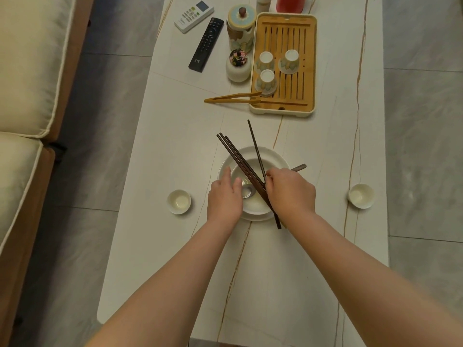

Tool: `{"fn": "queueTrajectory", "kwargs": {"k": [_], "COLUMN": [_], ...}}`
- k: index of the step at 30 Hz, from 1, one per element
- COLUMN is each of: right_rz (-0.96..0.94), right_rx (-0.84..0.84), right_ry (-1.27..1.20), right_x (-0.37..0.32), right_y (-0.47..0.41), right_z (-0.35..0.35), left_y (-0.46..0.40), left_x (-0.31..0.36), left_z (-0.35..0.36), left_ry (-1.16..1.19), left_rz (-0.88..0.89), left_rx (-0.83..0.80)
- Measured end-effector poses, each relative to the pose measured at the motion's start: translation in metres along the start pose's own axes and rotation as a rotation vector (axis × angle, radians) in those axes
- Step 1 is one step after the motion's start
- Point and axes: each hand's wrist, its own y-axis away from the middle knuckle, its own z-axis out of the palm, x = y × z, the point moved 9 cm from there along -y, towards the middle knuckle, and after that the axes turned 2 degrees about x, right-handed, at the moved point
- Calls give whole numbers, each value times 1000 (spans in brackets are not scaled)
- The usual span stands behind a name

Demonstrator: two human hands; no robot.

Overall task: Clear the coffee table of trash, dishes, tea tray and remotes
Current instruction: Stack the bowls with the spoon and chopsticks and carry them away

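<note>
The long white worktop point(250, 271) has two hands over it. The right hand point(290, 191) has its grip closed around four dark chopsticks point(240, 159). Three of them point up and left, close together, and one points more straight up. The left hand point(224, 199) rests on the near rim of a white bowl point(250, 206), with its thumb curled over the edge. The bowl sits inside a bigger white dish point(273, 154). One metal spoon point(248, 191) lies in the bowl, and its handle sticks out to the right, past the right hand.

Two small white cups stand open side up, one cup to the left of the bowl point(179, 201) and one cup far to the right point(361, 196), near the worktop's edge.

Farther away sits one wooden tea tray point(288, 31). Three little cups point(289, 61) stand upside down on it. One pair of wooden tongs point(230, 98) lies with its end on the tray's near left corner.

Left of the tray stand two jars with lids, a tall one point(241, 28) and a small round one point(238, 66). Beside them lie two remotes, one black point(206, 43) and one white point(194, 16).

A pale sofa point(25, 96) is on the left.
</note>
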Motion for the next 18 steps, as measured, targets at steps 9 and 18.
{"fn": "queueTrajectory", "kwargs": {"k": [9,18], "right_rz": [-9,-69], "right_rx": [-16,40], "right_ry": [60,-14], "right_x": [4,5], "right_y": [-3,10], "right_z": [0,-2], "left_y": [-1,-5], "left_x": [-2,-10], "left_z": [0,-2], "left_ry": [12,31], "left_rz": [-12,-54], "left_rx": [5,57]}}
